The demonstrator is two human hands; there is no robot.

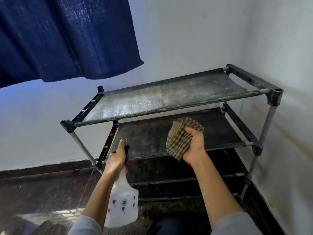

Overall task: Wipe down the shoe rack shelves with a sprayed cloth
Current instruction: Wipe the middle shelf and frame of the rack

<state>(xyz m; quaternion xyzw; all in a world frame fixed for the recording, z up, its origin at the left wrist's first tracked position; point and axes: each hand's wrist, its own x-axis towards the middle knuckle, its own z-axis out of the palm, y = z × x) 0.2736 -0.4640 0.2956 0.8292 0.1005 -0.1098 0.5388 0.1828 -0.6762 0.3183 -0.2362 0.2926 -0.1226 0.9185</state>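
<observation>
Head view: shoe rack [169,99] fills centre to 3 o'clock, top shelf dusty. Spray bottle [122,199] at 7 o'clock, left hand [116,158] gripping its neck. Right hand [194,145] clutches folded cloth [181,136] over middle shelf.

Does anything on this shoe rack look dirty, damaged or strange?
Yes. The top shelf is covered with pale dust and white specks, and the frame corner at its right front has whitish smears. The second shelf looks darker, with fewer specks. Nothing seems broken or tilted.
</observation>
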